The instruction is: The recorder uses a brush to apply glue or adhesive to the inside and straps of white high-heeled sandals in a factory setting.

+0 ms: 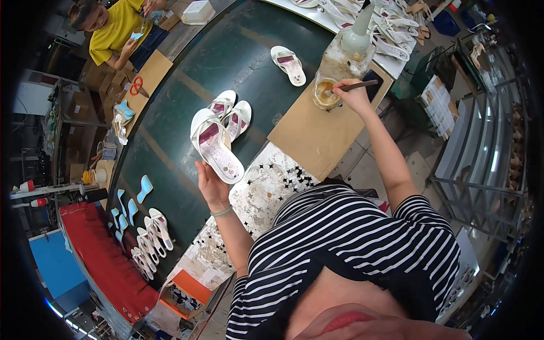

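Observation:
My left hand (212,190) is closed on the heel end of a white thong sandal (225,161), held up over the green work surface with its insole showing. Just beyond it lie two more white sandals (240,118), partly covered by the held one. My right hand (353,97) grips a brush (362,84) by its dark handle. The bristle end dips into a jar of yellowish glue (324,103), so the tip is hard to make out. The jar stands on a brown cardboard sheet (309,139).
A single sandal (289,65) lies farther off on the green belt (255,42). Behind the jar stands a pale squeeze bottle (356,39). Sandals (148,243) line up at left beside blue pieces (145,188). Across the belt, a person in yellow (120,31) works near red scissors (136,86).

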`<state>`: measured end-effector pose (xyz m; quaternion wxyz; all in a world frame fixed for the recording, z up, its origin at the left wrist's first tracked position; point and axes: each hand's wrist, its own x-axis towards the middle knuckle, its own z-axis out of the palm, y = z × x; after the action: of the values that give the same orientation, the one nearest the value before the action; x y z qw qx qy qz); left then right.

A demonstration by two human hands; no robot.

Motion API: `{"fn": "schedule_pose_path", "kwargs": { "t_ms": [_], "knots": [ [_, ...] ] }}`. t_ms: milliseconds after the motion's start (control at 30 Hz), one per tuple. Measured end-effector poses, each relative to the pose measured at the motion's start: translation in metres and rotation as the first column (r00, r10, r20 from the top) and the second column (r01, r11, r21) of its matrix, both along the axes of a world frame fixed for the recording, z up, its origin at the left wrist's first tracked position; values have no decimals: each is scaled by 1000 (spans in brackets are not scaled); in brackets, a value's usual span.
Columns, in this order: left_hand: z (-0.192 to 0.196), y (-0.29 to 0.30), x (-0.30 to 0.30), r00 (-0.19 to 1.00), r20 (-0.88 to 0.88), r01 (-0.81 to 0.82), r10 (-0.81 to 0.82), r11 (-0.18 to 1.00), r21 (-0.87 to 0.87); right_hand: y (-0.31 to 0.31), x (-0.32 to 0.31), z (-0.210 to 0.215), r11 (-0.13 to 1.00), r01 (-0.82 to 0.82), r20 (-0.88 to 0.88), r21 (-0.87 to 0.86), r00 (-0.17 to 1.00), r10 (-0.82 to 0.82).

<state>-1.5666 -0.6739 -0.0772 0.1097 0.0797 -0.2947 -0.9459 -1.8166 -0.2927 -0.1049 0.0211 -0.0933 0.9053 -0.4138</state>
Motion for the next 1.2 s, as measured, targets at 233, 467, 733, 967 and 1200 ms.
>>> {"fn": "schedule_pose_path", "kwargs": {
  "t_ms": [233, 467, 733, 967, 1200],
  "knots": [
    [-13, 11, -24, 961, 214, -118, 175, 959, -257, 19, -2, 22, 849, 24, 165, -529, 983, 75],
    [-35, 16, -49, 936, 255, -147, 241, 929, -338, 28, 19, 18, 647, 177, 479, -741, 815, 325],
    [-5, 41, -65, 969, 189, -108, 161, 959, -263, 70, 19, -24, 507, 405, 524, -761, 845, 111],
    [18, 46, -60, 999, 42, 13, -4, 979, -204, -41, 100, 126, 310, -117, 116, -944, 761, 639],
    [46, 53, -47, 999, 45, 19, -8, 967, -252, -117, 126, 154, 531, -530, -185, -661, 801, 569]
  ]
}}
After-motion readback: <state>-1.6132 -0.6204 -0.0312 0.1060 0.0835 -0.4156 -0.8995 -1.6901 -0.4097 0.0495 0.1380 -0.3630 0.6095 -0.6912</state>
